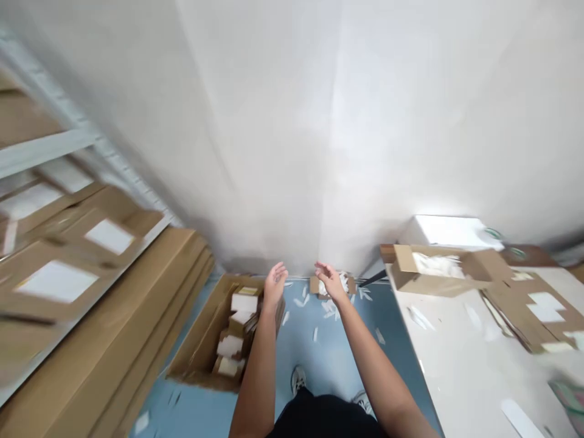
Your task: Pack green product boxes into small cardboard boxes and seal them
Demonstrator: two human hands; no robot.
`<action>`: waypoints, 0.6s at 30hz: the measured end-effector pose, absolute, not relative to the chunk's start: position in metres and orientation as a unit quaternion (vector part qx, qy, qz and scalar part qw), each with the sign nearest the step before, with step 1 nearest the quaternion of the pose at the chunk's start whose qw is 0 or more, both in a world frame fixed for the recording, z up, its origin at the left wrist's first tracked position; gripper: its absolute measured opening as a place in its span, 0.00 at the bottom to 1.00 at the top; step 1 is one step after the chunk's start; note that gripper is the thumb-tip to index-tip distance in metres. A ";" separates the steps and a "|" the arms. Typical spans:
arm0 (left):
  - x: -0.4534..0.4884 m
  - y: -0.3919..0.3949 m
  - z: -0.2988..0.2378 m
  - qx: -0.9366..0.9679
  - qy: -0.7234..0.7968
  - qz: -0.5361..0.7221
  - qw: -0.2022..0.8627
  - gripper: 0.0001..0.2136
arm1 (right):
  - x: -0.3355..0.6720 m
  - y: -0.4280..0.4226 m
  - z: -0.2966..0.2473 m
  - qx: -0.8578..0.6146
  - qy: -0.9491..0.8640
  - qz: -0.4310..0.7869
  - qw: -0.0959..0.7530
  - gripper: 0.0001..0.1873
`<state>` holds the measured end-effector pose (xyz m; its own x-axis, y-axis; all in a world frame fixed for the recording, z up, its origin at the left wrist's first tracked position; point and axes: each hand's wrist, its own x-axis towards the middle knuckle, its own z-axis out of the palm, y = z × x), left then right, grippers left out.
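Both my arms reach forward and down over a blue floor. My left hand (275, 281) hangs above the far end of an open cardboard box (201, 340) on the floor, fingers loosely spread, holding nothing. My right hand (331, 282) is beside it, fingers apart and palm turned inward, also with nothing in it. The box holds several small brown-and-white folded cartons (233, 331). White paper strips (314, 333) lie scattered on the floor below my hands.
A white table (460, 359) on the right carries an open cardboard box (438, 267), flat cardboard pieces (529, 307) and a white box (449, 231). Long flat cartons (114, 340) and shelving with labelled boxes (68, 249) stand at left. A white wall is ahead.
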<state>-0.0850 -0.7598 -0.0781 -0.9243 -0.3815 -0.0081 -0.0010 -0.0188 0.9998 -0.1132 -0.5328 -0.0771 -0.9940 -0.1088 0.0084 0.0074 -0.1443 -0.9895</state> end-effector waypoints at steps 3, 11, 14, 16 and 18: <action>-0.113 -0.672 -0.077 0.070 -0.704 -0.704 0.051 0.26 | -0.103 -0.444 -0.082 0.024 0.642 -0.766 -0.026 0.27; -0.122 -0.400 -0.074 -0.148 -0.743 -0.637 -0.141 0.28 | -0.016 -0.216 -0.100 0.198 0.594 -0.753 -0.203 0.30; -0.103 -0.303 -0.071 -0.219 -0.736 -0.612 -0.190 0.28 | 0.027 -0.149 -0.097 0.259 0.580 -0.728 -0.258 0.32; -0.089 -0.246 -0.066 -0.258 -0.726 -0.602 -0.211 0.27 | 0.053 -0.108 -0.090 0.291 0.566 -0.713 -0.295 0.33; -0.074 -0.197 -0.057 -0.301 -0.712 -0.593 -0.227 0.26 | 0.077 -0.071 -0.078 0.313 0.553 -0.698 -0.331 0.34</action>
<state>-0.0739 -0.1970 -0.0569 -0.7164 0.6968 0.0339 0.1595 0.1164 0.9803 0.0771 -0.0709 -0.0783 -0.5851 0.8079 -0.0702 -0.1168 -0.1695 -0.9786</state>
